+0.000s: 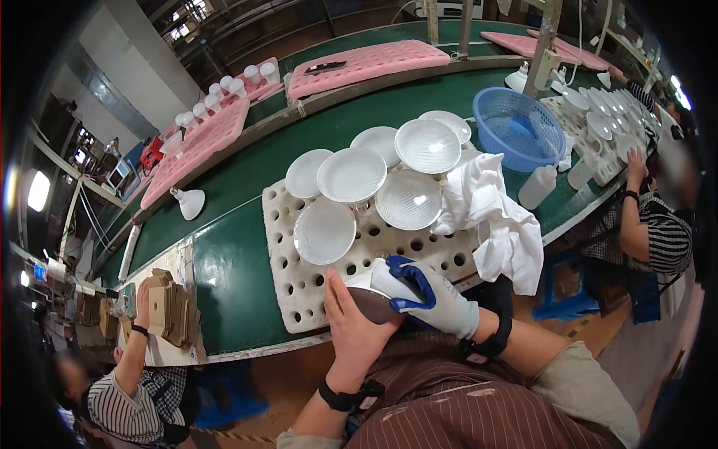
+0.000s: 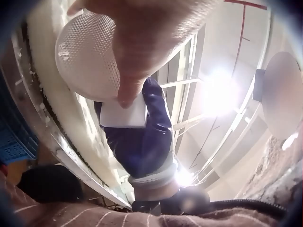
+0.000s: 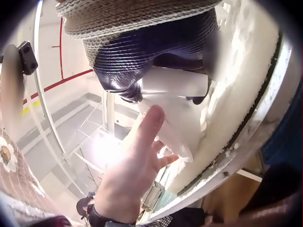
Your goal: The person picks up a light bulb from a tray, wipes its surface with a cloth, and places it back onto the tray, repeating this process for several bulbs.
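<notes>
The bare left hand point(image 1: 357, 327) pinches the rim of the white cone-shaped lamp point(image 1: 387, 281); the blue-and-grey gloved right hand point(image 1: 443, 305) clamps round its narrower body, by the perforated off-white foam board point(image 1: 307, 304).

Room: indoor workspace. Long green surface point(image 1: 224, 299), pale-edged, crosses the head view and looks bowed through the lens. Upper left: broad pale pillar point(image 1: 123, 63); dark metal racks point(image 1: 247, 22) behind the surface. Slender metal post point(image 1: 465, 26) stands at its far side. Floor point(image 1: 254, 411) brown, marked with yellow-and-black striped tape point(image 1: 232, 435). Blue stools point(image 1: 565, 288) near the surface, right and left. Lighting: bright lamp point(image 1: 37, 191) at far left; glaring ceiling light point(image 2: 220, 92) in left wrist view. Ceiling point(image 2: 213, 49) pale, with thin red pipe point(image 3: 61, 47) seen in both wrist views
</notes>
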Demonstrator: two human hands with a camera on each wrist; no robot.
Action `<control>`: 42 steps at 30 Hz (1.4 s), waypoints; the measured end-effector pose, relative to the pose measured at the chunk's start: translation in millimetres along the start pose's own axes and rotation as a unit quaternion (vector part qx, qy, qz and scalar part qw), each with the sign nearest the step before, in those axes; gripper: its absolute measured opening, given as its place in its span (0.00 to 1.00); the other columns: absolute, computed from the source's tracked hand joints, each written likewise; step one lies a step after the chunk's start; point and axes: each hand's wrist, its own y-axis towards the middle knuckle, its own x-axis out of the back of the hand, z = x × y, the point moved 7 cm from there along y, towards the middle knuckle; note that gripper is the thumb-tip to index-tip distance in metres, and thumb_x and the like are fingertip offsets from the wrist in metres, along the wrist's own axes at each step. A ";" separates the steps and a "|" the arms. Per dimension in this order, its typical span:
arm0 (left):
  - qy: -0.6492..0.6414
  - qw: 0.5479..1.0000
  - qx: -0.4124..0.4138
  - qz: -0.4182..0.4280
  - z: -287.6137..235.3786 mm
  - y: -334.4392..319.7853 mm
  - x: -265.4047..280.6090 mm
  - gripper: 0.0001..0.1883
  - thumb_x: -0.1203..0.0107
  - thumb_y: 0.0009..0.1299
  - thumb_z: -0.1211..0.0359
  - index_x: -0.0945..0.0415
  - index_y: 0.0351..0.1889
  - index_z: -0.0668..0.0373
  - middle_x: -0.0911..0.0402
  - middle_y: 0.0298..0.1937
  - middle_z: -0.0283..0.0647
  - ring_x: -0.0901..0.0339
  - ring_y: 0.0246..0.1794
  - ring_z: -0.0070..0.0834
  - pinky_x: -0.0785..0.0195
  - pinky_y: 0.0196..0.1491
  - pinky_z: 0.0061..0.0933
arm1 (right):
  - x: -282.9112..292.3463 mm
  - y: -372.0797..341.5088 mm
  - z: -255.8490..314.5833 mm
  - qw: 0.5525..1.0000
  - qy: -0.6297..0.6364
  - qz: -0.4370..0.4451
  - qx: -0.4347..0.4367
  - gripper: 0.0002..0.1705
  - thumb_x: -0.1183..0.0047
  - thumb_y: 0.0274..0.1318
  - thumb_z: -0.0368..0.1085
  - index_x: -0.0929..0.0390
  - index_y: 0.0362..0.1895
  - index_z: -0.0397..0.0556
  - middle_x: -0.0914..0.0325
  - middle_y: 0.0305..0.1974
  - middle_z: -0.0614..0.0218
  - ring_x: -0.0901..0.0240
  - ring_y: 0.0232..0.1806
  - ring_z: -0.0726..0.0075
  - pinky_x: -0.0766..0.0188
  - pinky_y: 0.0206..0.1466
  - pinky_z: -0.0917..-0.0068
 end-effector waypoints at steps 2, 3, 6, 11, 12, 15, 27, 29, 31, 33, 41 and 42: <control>0.003 1.000 -0.017 -0.003 1.1 1.7 -1.5 0.68 0.24 0.44 0.57 0.64 0.74 0.68 0.55 0.73 0.65 0.53 0.74 0.57 0.53 0.72 0.48 | 7.6 4.7 4.3 1.000 -0.019 0.007 0.020 0.35 0.36 0.54 0.41 0.36 0.62 0.43 0.35 0.64 0.50 0.34 0.63 0.46 0.38 0.65 0.62; 0.006 0.999 -0.036 -0.002 -0.6 2.5 -1.6 0.67 0.25 0.45 0.58 0.65 0.74 0.68 0.56 0.73 0.65 0.53 0.74 0.57 0.53 0.72 0.48 | 11.7 8.2 10.1 0.999 -0.037 0.011 0.037 0.36 0.36 0.54 0.41 0.36 0.63 0.42 0.35 0.64 0.49 0.35 0.63 0.46 0.38 0.66 0.62; -0.015 0.998 -0.051 0.034 5.1 9.7 2.3 0.66 0.26 0.45 0.61 0.65 0.75 0.66 0.56 0.73 0.62 0.52 0.74 0.55 0.51 0.72 0.47 | 25.9 14.1 33.5 0.995 -0.063 -0.003 0.082 0.36 0.37 0.52 0.39 0.35 0.65 0.46 0.38 0.66 0.49 0.37 0.65 0.44 0.39 0.67 0.61; -0.167 0.979 -0.063 0.100 36.3 21.8 -5.0 0.66 0.28 0.44 0.63 0.65 0.76 0.62 0.54 0.73 0.60 0.49 0.72 0.54 0.51 0.71 0.46 | -8.9 5.8 30.9 0.969 -0.195 0.075 0.134 0.32 0.44 0.56 0.43 0.32 0.66 0.57 0.40 0.69 0.54 0.37 0.64 0.44 0.40 0.66 0.53; -0.182 0.974 -0.073 0.112 38.4 23.5 -5.2 0.65 0.29 0.44 0.64 0.65 0.76 0.62 0.53 0.73 0.60 0.48 0.72 0.52 0.50 0.71 0.45 | -6.7 7.1 26.0 0.955 -0.244 0.062 0.159 0.31 0.43 0.56 0.43 0.32 0.65 0.56 0.39 0.68 0.54 0.36 0.63 0.45 0.39 0.64 0.53; -0.223 0.963 -0.075 0.133 43.1 26.8 -4.5 0.64 0.31 0.45 0.65 0.65 0.77 0.60 0.49 0.72 0.57 0.46 0.72 0.50 0.48 0.70 0.45 | 8.8 11.6 8.6 0.916 -0.385 0.067 0.086 0.30 0.43 0.54 0.41 0.31 0.62 0.55 0.35 0.65 0.53 0.34 0.61 0.44 0.35 0.60 0.52; -0.098 0.980 -0.138 0.103 32.3 25.7 11.7 0.65 0.23 0.41 0.57 0.54 0.75 0.57 0.49 0.73 0.56 0.46 0.72 0.52 0.46 0.69 0.46 | 1.9 5.5 9.0 0.923 -0.366 0.029 0.112 0.33 0.42 0.52 0.43 0.32 0.65 0.62 0.35 0.65 0.53 0.35 0.62 0.45 0.36 0.61 0.50; -0.101 0.977 -0.107 0.152 35.6 31.2 8.1 0.66 0.23 0.43 0.61 0.59 0.76 0.60 0.51 0.73 0.51 0.43 0.71 0.43 0.46 0.70 0.43 | 15.8 6.8 1.2 0.931 -0.359 0.022 0.054 0.32 0.42 0.53 0.43 0.31 0.64 0.60 0.35 0.64 0.53 0.35 0.61 0.45 0.36 0.61 0.51; -0.130 0.976 -0.110 0.134 36.5 34.4 8.4 0.63 0.23 0.41 0.59 0.52 0.75 0.59 0.45 0.70 0.55 0.38 0.66 0.50 0.40 0.66 0.43 | 18.6 5.3 22.4 0.934 -0.349 0.017 0.067 0.32 0.43 0.53 0.44 0.31 0.64 0.58 0.37 0.66 0.52 0.35 0.61 0.44 0.35 0.61 0.53; -0.229 0.952 -0.051 0.196 41.9 30.4 -4.3 0.61 0.24 0.42 0.59 0.50 0.74 0.59 0.46 0.71 0.56 0.39 0.68 0.50 0.41 0.67 0.43 | 6.6 0.0 55.8 0.950 -0.252 0.041 0.182 0.32 0.43 0.54 0.45 0.31 0.65 0.58 0.40 0.68 0.53 0.35 0.62 0.43 0.36 0.61 0.54; -0.125 0.963 -0.148 0.187 23.0 35.4 5.8 0.62 0.22 0.42 0.58 0.50 0.74 0.59 0.46 0.73 0.55 0.47 0.74 0.48 0.48 0.71 0.40 | 19.0 -0.5 1.5 0.919 -0.385 0.011 0.088 0.31 0.42 0.51 0.43 0.28 0.62 0.61 0.35 0.65 0.56 0.35 0.61 0.45 0.34 0.59 0.52; -0.125 0.964 -0.146 0.185 21.7 38.4 7.9 0.62 0.22 0.42 0.58 0.50 0.74 0.59 0.46 0.73 0.55 0.47 0.74 0.48 0.48 0.71 0.40 | 21.6 0.3 7.4 0.925 -0.370 0.006 0.084 0.30 0.42 0.52 0.44 0.28 0.61 0.59 0.36 0.65 0.54 0.34 0.60 0.45 0.35 0.59 0.53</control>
